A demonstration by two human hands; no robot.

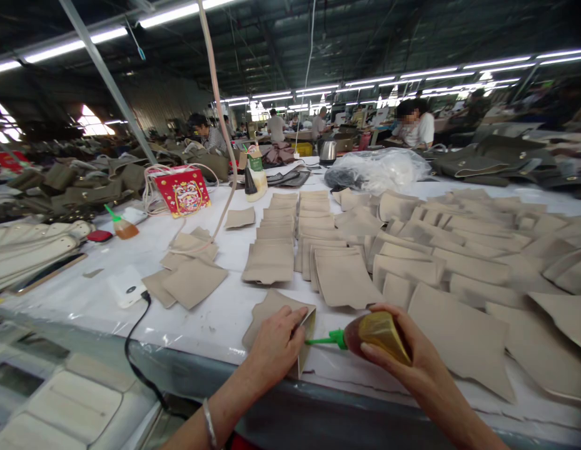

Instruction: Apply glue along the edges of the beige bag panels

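At the table's front edge my left hand [279, 340] lies over a beige leather-like piece [264, 312], its fingers closed on the right edge, which stands up off the table. My right hand [403, 350] is wrapped round a squeeze bottle [377, 334] of amber liquid, tipped on its side. The bottle's thin green nozzle [325, 340] points left, and its tip meets or nearly meets the raised edge beside my left fingers. Behind my hands stand overlapping rows of similar beige pieces [339, 275]. The underside of the held piece is mostly hidden.
Loose beige pieces [195, 281], a white device [126, 287] with a black cable, and a second green-tipped bottle [124, 227] lie to the left. Further back are a red bag [182, 190], a kettle [328, 152] and clear plastic wrapping [379, 169]. Several people work in the background.
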